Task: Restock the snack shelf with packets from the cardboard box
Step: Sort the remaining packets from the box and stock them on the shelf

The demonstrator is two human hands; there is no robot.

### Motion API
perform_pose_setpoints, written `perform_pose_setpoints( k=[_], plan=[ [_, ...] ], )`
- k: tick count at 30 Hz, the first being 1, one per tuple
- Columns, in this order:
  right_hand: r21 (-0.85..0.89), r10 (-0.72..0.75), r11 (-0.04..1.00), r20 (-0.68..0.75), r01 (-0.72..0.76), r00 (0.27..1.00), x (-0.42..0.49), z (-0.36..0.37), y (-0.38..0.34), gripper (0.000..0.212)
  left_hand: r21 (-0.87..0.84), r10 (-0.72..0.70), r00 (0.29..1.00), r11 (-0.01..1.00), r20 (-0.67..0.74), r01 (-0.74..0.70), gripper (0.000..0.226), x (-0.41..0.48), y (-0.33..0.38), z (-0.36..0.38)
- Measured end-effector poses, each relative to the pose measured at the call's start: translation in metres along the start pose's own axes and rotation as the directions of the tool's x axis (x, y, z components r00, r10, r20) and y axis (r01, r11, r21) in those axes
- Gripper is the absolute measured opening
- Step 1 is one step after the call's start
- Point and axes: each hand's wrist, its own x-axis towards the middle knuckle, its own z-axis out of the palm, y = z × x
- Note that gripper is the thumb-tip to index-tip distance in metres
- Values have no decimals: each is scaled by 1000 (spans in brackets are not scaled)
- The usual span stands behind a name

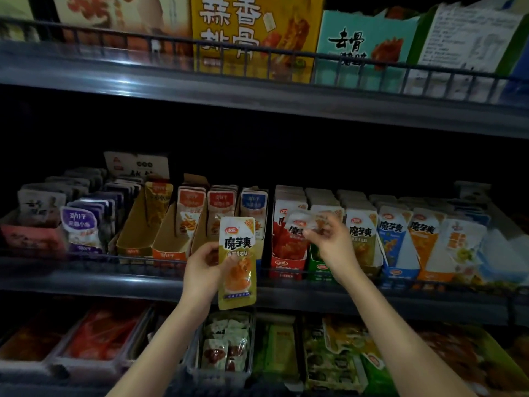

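Observation:
My left hand (203, 270) grips a tall yellow snack packet (237, 262) upright in front of the middle shelf's edge. My right hand (329, 242) pinches a blurred white packet (303, 224) over the green display carton (317, 262) on the middle shelf (114, 279). Rows of similar packets stand in cartons along that shelf. The cardboard box is out of view.
A wire rail (86, 257) runs along the shelf front. Red (286, 250), blue (396, 253) and orange (429, 253) cartons flank the green one. The upper shelf holds big boxes (254, 35). Below, trays of snacks (226, 348) fill the lower shelf.

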Motion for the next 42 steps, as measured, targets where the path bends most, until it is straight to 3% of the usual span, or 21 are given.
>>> perform_pose_setpoints(
  k=[3,8,12,14,18,22,25,27,30,34,36,38,40,42],
  plan=[
    [-153,33,988,116,-15,993,0,5,6,29,-14,-16,1000,1000,13,16,18,0,-3,5],
    [-381,39,924,54,-16,998,17,11,10,49,-61,-46,999,997,6,46,17,1,-4,10],
    [-311,29,950,2,-27,1000,31,16,10,53,-67,-52,999,996,-17,51,17,5,-3,14],
    [-355,-15,935,-1,14,1000,34,17,14,51,-70,-47,999,997,-19,45,16,7,-3,15],
    [-610,-182,780,-7,140,983,37,19,25,48,-64,-41,999,997,-18,40,16,10,-2,16],
    [-852,-390,484,-8,197,921,40,20,28,57,-70,-42,999,997,-7,42,18,12,-1,16],
    [-918,-472,352,-6,182,882,43,20,27,57,-71,-30,1000,997,3,30,19,13,0,16],
    [-933,-491,318,-9,169,871,43,22,26,56,-73,-33,999,997,8,34,23,13,0,17],
    [-906,-489,396,-71,149,869,32,21,19,59,-65,-25,999,998,26,27,25,11,0,20],
    [-757,-502,620,-179,207,846,-5,5,10,49,-32,-14,998,999,65,16,24,6,1,28],
    [-504,-287,845,-147,178,947,-28,-3,5,51,-15,-10,993,1000,122,12,24,1,3,34],
    [-121,19,993,4,-18,1000,-46,-8,-1,60,6,6,978,1000,209,-8,21,-7,5,45],
    [142,174,972,101,-187,980,-53,-9,-1,67,31,24,957,999,289,-34,19,-15,5,60],
    [207,209,954,70,-219,976,-48,-8,4,67,55,31,950,997,312,-51,18,-17,4,73]
  ],
)
